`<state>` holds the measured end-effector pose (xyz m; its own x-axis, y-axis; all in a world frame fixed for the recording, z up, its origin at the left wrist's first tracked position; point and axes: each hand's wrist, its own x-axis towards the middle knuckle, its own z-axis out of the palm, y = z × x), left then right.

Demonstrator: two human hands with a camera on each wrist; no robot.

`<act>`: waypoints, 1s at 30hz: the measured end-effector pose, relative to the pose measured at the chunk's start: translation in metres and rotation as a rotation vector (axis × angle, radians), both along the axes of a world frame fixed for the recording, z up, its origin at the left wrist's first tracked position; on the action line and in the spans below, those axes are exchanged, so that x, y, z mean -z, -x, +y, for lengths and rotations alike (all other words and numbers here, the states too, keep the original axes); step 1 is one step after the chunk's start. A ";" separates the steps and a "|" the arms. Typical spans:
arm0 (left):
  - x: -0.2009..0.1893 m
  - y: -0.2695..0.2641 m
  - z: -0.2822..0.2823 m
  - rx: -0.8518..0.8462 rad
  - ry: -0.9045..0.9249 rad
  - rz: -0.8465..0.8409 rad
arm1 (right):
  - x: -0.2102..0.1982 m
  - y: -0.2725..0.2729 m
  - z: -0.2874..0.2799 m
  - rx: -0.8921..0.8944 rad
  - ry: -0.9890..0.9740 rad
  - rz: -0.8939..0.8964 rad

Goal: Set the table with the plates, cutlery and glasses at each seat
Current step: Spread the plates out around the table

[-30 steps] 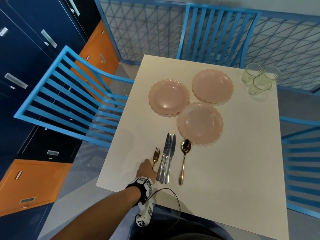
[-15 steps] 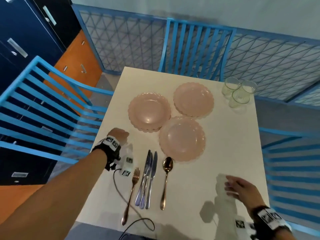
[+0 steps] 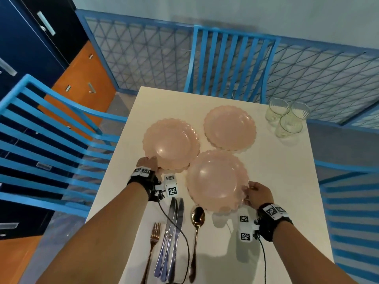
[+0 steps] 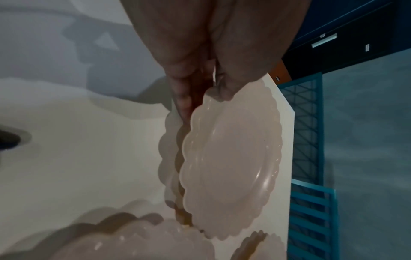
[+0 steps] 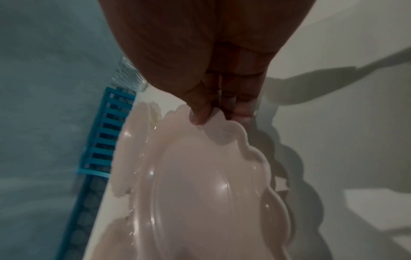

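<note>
Three pink scalloped plates lie mid-table. My left hand [image 3: 148, 163] pinches the near rim of the left plate [image 3: 171, 145]. In the left wrist view that plate [image 4: 231, 167] is tilted up off a second plate [image 4: 169, 158] beneath it, thumb on top, fingers [image 4: 182, 98] under. My right hand [image 3: 256, 194] pinches the right rim of the near plate [image 3: 217, 181], which casts a shadow below; its thumb [image 5: 200, 112] presses on that plate [image 5: 211, 193]. The back plate [image 3: 229, 128] is untouched. A fork [image 3: 152, 242], knives [image 3: 171, 238] and a spoon [image 3: 195, 238] lie near me. Three glasses [image 3: 287, 119] stand back right.
The white square table [image 3: 276, 201] has blue slatted chairs on the left [image 3: 51, 150], at the back [image 3: 229, 62] and on the right [image 3: 352, 212]. Blue and orange cabinets [image 3: 82, 85] stand far left. A mesh fence runs behind.
My left hand has moved from the table's left edge to the left plate's rim. My right hand has moved forward to the near plate's rim. Both now pinch plates.
</note>
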<state>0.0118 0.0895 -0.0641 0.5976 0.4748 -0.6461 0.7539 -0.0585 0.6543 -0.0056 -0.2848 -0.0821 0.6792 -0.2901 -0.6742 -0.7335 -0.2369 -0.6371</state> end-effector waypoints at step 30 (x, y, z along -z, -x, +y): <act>-0.080 0.012 -0.007 -0.210 0.616 -0.526 | -0.050 -0.115 0.043 0.224 -0.102 -0.070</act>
<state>0.0000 0.0824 0.0163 0.8324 0.2630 -0.4877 0.2963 0.5325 0.7929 0.1090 -0.2414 -0.0323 0.6519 -0.3714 -0.6612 -0.7137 -0.0057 -0.7005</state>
